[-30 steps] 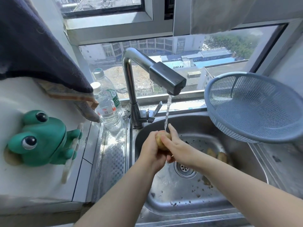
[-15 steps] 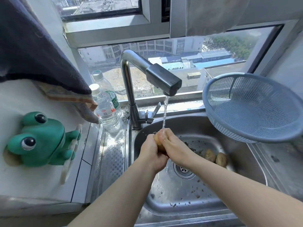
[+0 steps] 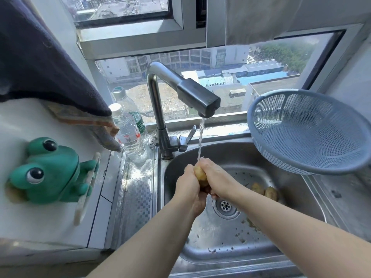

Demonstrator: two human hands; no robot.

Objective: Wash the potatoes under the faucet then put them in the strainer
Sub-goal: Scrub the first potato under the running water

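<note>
Left side: a green frog holder [image 3: 50, 173] is fixed to the wall, and two plastic bottles [image 3: 130, 137] stand just beside the base of the faucet [image 3: 158, 117]. Neither is part of the task. The bottles are near enough that a left elbow swinging outward could knock them over.

Centre: the water stream [image 3: 200, 137] falls onto the hands above the sink [image 3: 230, 153]. The left hand [image 3: 188, 183] has its fingers curled round the potato [image 3: 200, 175] from the left. The right hand [image 3: 218, 177] has its fingers wrapped over the potato's top and right side. Both grip it, and only a narrow strip of peel shows between them.

Judged hazard: wet skin on a wet peel gives poor purchase. A loosened hold during rubbing would likely drop the potato into the basin, where dirt flecks lie around the drain [image 3: 225, 206] and would soil it again. Water striking the knuckles may also spray onto the counter.

Right of centre: two more potatoes [image 3: 258, 188] [image 3: 271, 193] lie touching on the sink floor, apparently unwashed.

Right side: the strainer [image 3: 313, 133] sits tilted at the sink's corner and holds nothing. What supports it cannot be determined. A potato tossed in, not placed, could tip it or roll out over the lower rim.
</note>
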